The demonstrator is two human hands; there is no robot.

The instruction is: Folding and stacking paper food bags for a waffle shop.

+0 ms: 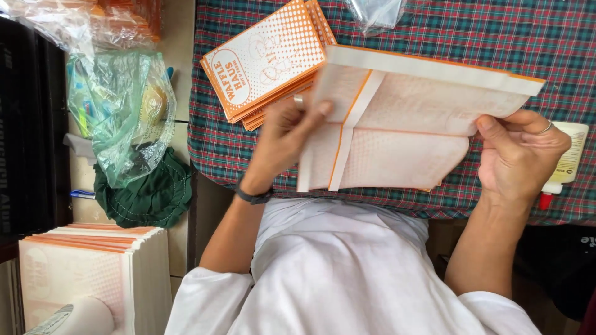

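Both hands hold one flat paper bag, orange and white with a dotted print, just above the counter, which is covered in a red and green plaid cloth. The left hand is closed on the bag's near left end, thumb over the top face beside an orange-edged seam strip, fingers hidden beneath; a ring shows on one finger and a dark band sits at the wrist. The right hand pinches the opposite end, thumb on top and fingers curled under, also ringed. Held at both ends this way, the sheet stays taut and its folded flap along the far edge keeps its line rather than springing open.

Just beyond the left hand lies a fanned stack of finished bags, printed side up, overlapping so each edge shows. Right of the right hand, partly hidden by it, a white glue bottle with a red tip lies on the cloth, close enough to grab. Well to the left of the left hand, off the counter, sit a green plastic sack, a dark green cloth, and lower down an upright bundle of unfolded sheets. A clear plastic wrap lies at the counter's far edge.
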